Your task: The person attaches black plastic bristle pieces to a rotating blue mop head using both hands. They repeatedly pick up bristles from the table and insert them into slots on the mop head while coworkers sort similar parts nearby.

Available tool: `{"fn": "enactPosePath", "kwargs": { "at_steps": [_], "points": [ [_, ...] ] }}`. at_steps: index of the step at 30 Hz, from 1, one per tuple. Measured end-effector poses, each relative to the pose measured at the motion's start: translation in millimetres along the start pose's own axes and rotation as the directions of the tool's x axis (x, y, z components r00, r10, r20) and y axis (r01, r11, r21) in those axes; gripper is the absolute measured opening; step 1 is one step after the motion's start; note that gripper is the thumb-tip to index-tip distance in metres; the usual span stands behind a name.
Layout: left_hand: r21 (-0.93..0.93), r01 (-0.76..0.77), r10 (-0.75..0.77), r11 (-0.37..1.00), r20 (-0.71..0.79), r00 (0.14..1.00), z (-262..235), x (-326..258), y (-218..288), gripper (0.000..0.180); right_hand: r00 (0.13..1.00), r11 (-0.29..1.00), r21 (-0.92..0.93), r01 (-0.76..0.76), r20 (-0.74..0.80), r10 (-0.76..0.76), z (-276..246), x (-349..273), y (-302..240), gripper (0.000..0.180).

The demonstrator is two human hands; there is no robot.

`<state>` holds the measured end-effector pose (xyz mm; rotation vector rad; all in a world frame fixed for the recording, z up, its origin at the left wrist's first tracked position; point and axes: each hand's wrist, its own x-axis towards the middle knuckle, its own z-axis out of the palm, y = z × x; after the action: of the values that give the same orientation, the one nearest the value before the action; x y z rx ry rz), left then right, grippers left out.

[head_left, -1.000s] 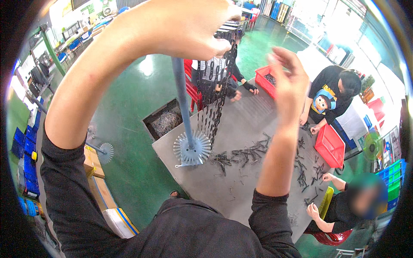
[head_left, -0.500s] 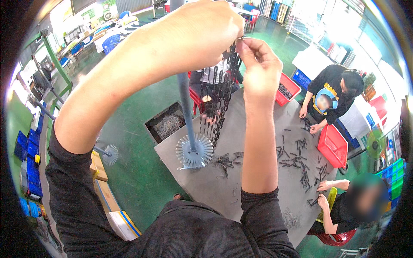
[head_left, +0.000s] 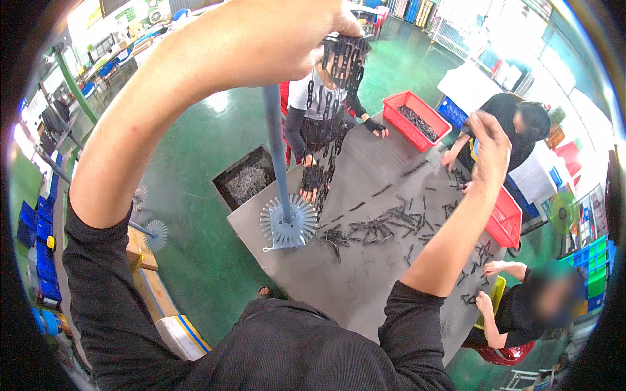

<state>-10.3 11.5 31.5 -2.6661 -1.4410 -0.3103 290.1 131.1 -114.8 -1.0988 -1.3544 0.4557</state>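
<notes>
My left hand (head_left: 334,29) is raised at the top of the view, closed round a bunch of black chains (head_left: 342,58). Their strands hang down toward the grey table (head_left: 352,280) beside an upright blue-grey post (head_left: 277,143). At its foot is a slotted metal disc (head_left: 288,221). My right hand (head_left: 490,146) is up at the right, apart from the bunch, its fingers bent together. A slanting line of dark links (head_left: 383,190) runs from near the disc toward it; whether the fingers grip these is unclear. Loose black links (head_left: 385,225) lie scattered on the table.
A person in dark sleeves and fingerless gloves (head_left: 312,173) sits behind the chains. Two more people work at the table's right. Red bins (head_left: 391,130) stand along the far and right edges. A dark box of thin metal pieces (head_left: 222,189) sits left of the table.
My right hand has left the top of the chains and swung right and down. My left hand keeps hold of the bunch. The slanting line of links has appeared above or on the table.
</notes>
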Motion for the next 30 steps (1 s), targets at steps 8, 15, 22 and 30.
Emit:
{"fn": "enactPosePath", "kwargs": {
  "at_steps": [8,15,22,30],
  "points": [
    [0.090,-0.110,0.118,0.990,-0.079,0.990,-2,-2,6,0.025,0.967,0.949,-0.208,0.237,-0.041,-0.251,34,-21,-32,0.025],
    [0.294,-0.083,0.103,0.952,-0.055,0.993,5,10,15,0.019,0.939,0.894,0.301,0.333,-0.023,-0.343,131,-60,-88,0.008],
    [0.350,-0.096,0.129,0.932,-0.073,0.989,13,13,11,0.015,0.970,0.834,0.496,0.240,-0.093,-0.224,143,-60,-84,0.007],
    [0.287,-0.151,0.169,0.946,-0.038,0.985,10,17,15,0.011,0.936,0.501,0.854,-0.137,0.277,-0.216,117,-44,-74,0.008]
  ]
}}
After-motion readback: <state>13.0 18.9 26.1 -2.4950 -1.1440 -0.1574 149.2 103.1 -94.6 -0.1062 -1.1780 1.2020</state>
